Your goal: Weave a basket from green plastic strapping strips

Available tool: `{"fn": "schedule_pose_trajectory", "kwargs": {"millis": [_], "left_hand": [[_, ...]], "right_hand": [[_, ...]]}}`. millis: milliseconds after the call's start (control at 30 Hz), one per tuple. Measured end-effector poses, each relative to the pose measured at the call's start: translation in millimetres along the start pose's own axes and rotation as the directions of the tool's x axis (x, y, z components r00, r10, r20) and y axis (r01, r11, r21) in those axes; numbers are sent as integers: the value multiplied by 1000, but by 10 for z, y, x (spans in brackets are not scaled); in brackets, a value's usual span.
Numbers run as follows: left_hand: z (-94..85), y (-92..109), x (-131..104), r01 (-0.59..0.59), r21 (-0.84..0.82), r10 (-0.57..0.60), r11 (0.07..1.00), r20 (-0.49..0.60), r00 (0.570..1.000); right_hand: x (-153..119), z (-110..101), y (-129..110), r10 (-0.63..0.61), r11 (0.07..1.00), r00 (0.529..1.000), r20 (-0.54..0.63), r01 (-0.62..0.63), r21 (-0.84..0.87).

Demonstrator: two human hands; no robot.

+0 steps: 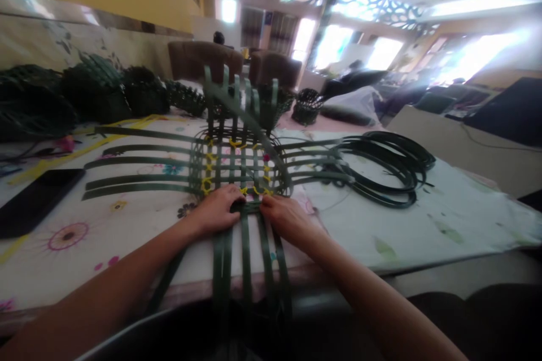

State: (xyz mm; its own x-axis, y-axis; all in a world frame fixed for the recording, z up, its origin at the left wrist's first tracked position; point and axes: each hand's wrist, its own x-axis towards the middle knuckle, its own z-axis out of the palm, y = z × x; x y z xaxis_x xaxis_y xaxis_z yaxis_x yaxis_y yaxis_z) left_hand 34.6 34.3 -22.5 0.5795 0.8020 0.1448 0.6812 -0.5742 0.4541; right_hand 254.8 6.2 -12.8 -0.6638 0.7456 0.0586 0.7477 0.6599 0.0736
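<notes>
A basket base of dark green flat strips [231,168] lies on the table, woven in an open grid with yellow ties [207,185] around its border. Long strip ends stick out on every side, and those at the far side stand up. My left hand [220,208] is closed on the near edge of the weave, fingers curled over the strips. At the same edge, a short gap to the right, my right hand [288,217] pinches the strips too. One loose strip [245,118] slants across the base from the upper left. The fingertips are partly hidden.
A coil of green strip [393,186] lies on the right of the flowered tablecloth [368,242]. A black phone [40,197] rests at the left. Several dark green woven baskets [95,87] line the back, with brown chairs [203,62] beyond.
</notes>
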Motion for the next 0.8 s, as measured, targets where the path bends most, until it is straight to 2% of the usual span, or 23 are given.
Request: {"fn": "schedule_pose_trajectory", "kwargs": {"millis": [133, 300, 467, 567, 633, 800], "left_hand": [[-8, -56, 42, 50, -57, -49, 997, 19, 999], [-7, -86, 38, 53, -52, -53, 997, -1, 999], [-36, 102, 21, -14, -101, 15, 995, 10, 1000], [29, 293, 52, -72, -26, 72, 997, 2, 997], [100, 385, 87, -78, 60, 76, 995, 36, 996], [221, 407, 118, -51, 193, 53, 980, -6, 999]], "right_hand": [[-1, 16, 1, 21, 999, 999, -26, -19, 44], [-17, 54, 3, 42, 994, 997, -61, -36, 103], [-16, 174, 20, 82, 992, 992, -95, -72, 106], [-1, 240, 38, 118, 987, 986, -117, -104, 119], [6, 262, 45, 145, 984, 983, -113, -131, 122], [1, 302, 52, 184, 975, 969, -166, -158, 155]]}}
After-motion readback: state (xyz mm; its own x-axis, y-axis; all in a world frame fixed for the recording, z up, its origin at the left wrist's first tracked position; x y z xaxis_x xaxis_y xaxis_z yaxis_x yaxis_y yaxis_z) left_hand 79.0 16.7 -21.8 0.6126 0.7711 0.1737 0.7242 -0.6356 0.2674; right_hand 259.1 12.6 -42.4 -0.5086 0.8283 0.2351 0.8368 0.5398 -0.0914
